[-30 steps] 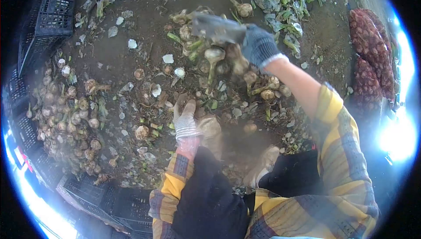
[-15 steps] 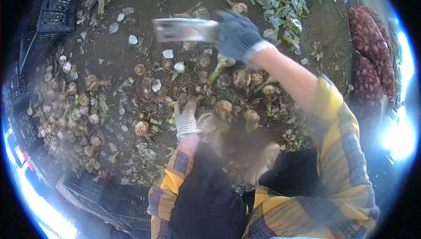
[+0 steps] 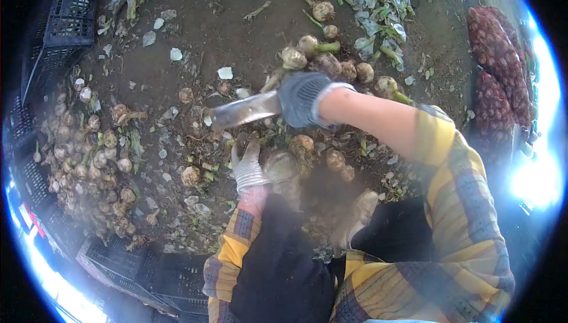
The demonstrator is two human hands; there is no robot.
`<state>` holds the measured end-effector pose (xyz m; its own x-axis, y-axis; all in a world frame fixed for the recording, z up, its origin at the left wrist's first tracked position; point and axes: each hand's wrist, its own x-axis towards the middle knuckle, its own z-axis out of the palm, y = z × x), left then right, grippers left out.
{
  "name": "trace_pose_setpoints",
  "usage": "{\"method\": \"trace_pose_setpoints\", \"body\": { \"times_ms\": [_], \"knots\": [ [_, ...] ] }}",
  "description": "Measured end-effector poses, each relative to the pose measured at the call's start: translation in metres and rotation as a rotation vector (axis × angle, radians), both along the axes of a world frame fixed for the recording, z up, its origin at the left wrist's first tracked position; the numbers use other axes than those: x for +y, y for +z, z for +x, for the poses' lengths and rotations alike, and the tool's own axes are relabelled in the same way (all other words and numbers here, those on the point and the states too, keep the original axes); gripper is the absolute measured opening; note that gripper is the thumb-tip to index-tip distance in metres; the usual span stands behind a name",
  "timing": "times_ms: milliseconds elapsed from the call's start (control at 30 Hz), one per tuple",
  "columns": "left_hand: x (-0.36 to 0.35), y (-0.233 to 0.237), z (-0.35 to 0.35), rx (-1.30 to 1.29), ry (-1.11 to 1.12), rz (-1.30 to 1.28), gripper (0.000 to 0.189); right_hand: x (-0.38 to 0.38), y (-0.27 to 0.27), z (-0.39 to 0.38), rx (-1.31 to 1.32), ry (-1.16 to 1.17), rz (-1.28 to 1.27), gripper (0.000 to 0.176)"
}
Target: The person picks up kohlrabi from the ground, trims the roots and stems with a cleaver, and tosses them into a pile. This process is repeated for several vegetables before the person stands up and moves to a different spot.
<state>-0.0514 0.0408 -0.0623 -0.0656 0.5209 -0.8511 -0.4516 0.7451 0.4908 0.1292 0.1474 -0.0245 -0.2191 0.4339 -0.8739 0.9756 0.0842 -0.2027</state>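
Note:
My right hand point(image 3: 303, 99), in a dark grey knit glove, is closed on a knife with a broad metal blade point(image 3: 247, 110). The blade points left above the littered soil. Below its tip, near the ground, is my left hand point(image 3: 248, 169) in a soiled white glove. Its fingers are apart among scraps, and I see nothing held. Beyond my right hand lies a group of round, soil-stained bulbs point(image 3: 326, 65), some with green stems. Another bulb point(image 3: 302, 144) rests between my arms, close to a pale, blurred shoe point(image 3: 283, 166).
A large heap of bulbs point(image 3: 89, 163) lies at the left, beside a black crate point(image 3: 71, 21). More crates point(image 3: 118, 258) stand at the lower left. Leaf trimmings point(image 3: 378, 9) are piled at the upper right, and filled red mesh sacks point(image 3: 497, 56) stand at the far right.
My right hand has come nearer to me with the knife, the blade now above my left hand. Several bulbs now lie grouped beyond my right hand, farther up and right. My left hand barely moved.

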Motion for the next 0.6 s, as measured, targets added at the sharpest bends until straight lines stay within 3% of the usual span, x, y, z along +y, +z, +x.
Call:
{"method": "trace_pose_setpoints", "body": {
  "times_ms": [33,100,167,233,267,400,500,600],
  "knots": [
    [0.0,-0.002,0.0,-0.008,-0.006,0.018,0.039,0.0,0.022,0.004,0.004,0.018,-0.058,0.038],
    [-0.004,-0.007,-0.004,-0.015,-0.015,0.042,0.04,-0.002,0.03,0.03,0.101,-0.251,0.361,0.03],
    [-0.009,-0.015,-0.01,-0.007,-0.064,0.066,0.041,0.021,-0.004,0.07,0.134,-0.248,0.703,0.025],
    [-0.012,-0.017,-0.011,-0.013,-0.095,0.08,0.043,0.057,-0.026,0.097,-0.112,-0.572,0.816,0.033],
    [-0.012,-0.015,-0.01,-0.021,-0.102,0.081,0.043,0.078,-0.049,0.113,-0.232,-0.433,0.751,0.036],
    [-0.016,-0.016,-0.009,0.008,-0.072,0.062,0.04,0.071,-0.095,0.129,-0.276,-0.466,0.712,0.039],
    [-0.013,-0.008,-0.006,0.002,-0.047,0.057,0.037,0.047,-0.056,0.135,-0.278,-0.398,0.54,0.041],
    [-0.009,-0.002,-0.001,-0.02,-0.041,0.055,0.037,0.008,-0.053,0.179,-0.204,-0.843,0.569,0.043]
  ]
}}
